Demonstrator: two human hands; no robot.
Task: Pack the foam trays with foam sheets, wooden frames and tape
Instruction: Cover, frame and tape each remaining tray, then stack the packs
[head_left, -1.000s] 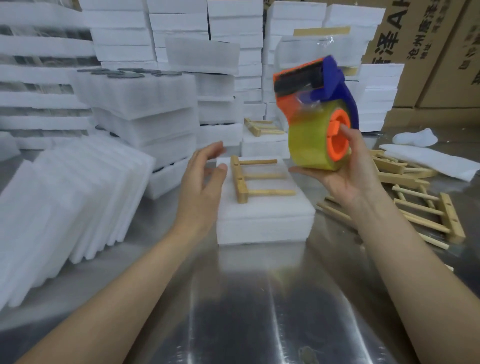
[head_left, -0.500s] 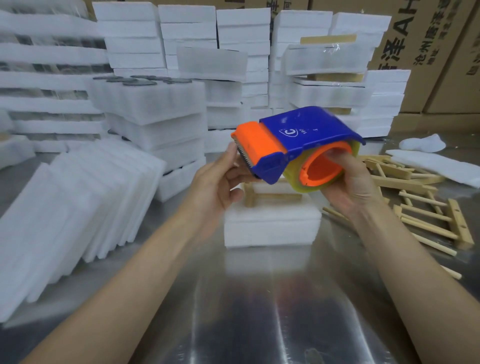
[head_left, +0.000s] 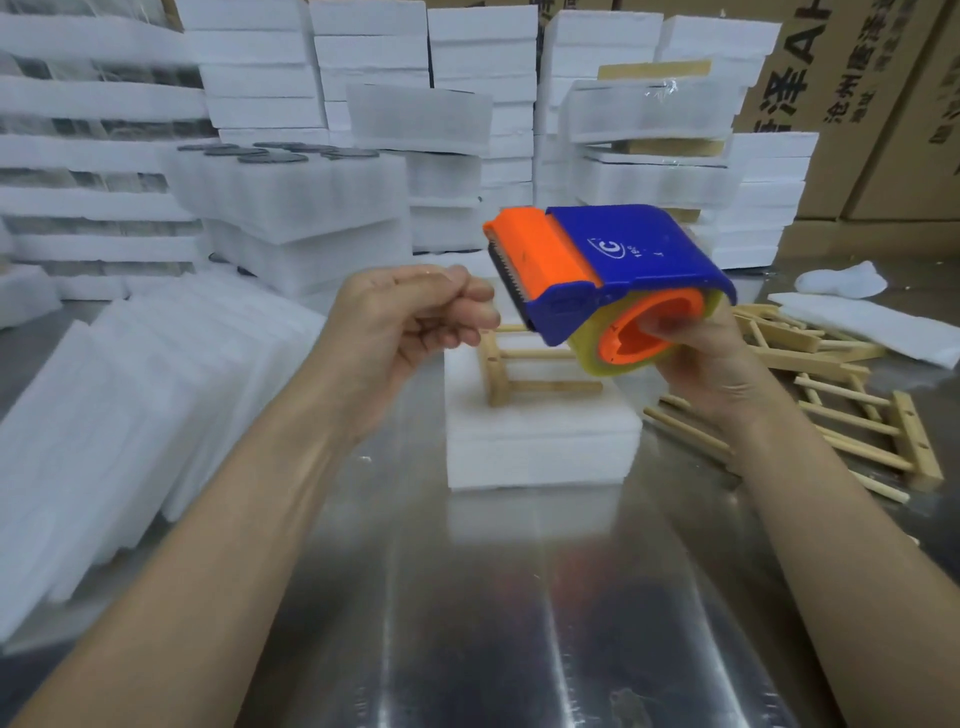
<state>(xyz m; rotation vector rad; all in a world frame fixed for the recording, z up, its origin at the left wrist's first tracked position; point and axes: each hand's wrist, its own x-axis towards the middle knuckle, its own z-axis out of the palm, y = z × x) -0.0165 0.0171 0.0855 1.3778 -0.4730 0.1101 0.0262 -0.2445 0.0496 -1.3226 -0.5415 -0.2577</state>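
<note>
Blue-and-orange dispenser (head_left: 623, 254) hangs above the foam tray (head_left: 540, 441), which bears a frame (head_left: 519, 364) on the steel table (head_left: 467, 623). The right hand (head_left: 711, 364) grips it, fingers hooked in the core. The left hand (head_left: 410, 317) curls its fingers in a pinch beside the blade; whether they hold tape (head_left: 589, 358), I cannot tell

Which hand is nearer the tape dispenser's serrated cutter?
Left. The left hand, fingers curled, is right beside the serrated metal cutter of the blue-and-orange plastic tape dispenser; the right hand grips the roll's orange core at the opposite end.
</note>
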